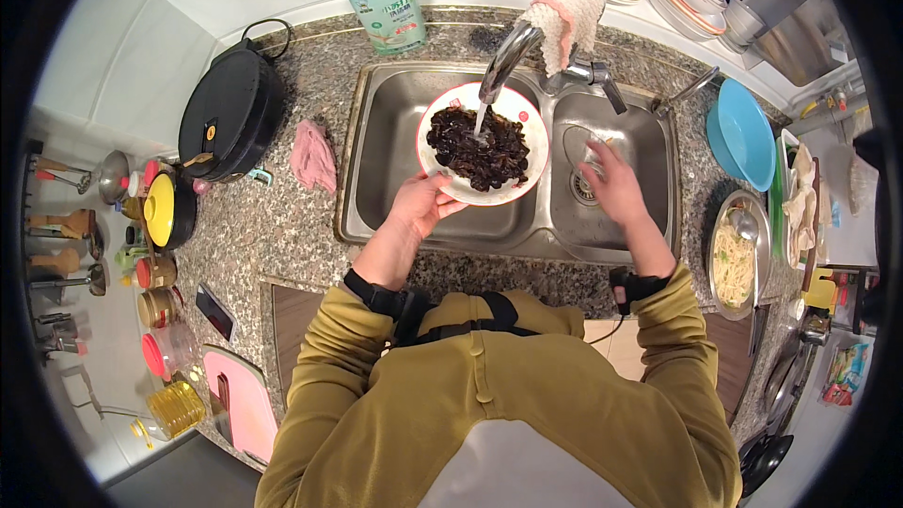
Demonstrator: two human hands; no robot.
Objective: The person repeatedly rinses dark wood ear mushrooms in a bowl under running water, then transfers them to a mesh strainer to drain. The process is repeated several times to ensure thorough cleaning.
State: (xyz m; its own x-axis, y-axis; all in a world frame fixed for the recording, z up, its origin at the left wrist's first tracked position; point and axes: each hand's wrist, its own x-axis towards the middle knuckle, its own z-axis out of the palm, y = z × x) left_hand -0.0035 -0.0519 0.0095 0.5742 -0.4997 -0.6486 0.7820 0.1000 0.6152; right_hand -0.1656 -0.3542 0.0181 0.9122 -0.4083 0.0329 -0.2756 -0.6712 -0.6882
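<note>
A white plate (537, 146) with a red rim is heaped with dark, wet pieces of food (480, 165) that look like black fungus. My left hand (425, 202) grips its near left edge, holding it over the left basin (390, 132), close to the divider. Water runs from the chrome tap (508, 58) onto the dark pieces. Over the right basin (649, 155) is my right hand (611, 181), fingers apart and holding nothing. Under its fingertips a thin round outline shows; I cannot make out what it is.
A cloth (572, 19) drapes the tap. Behind the sink stands a green soap bottle (388, 7). To the left are a pink rag (313, 155) and a black round appliance (230, 113). A blue basin (741, 136) and a metal bowl of pale shreds (734, 263) sit at right.
</note>
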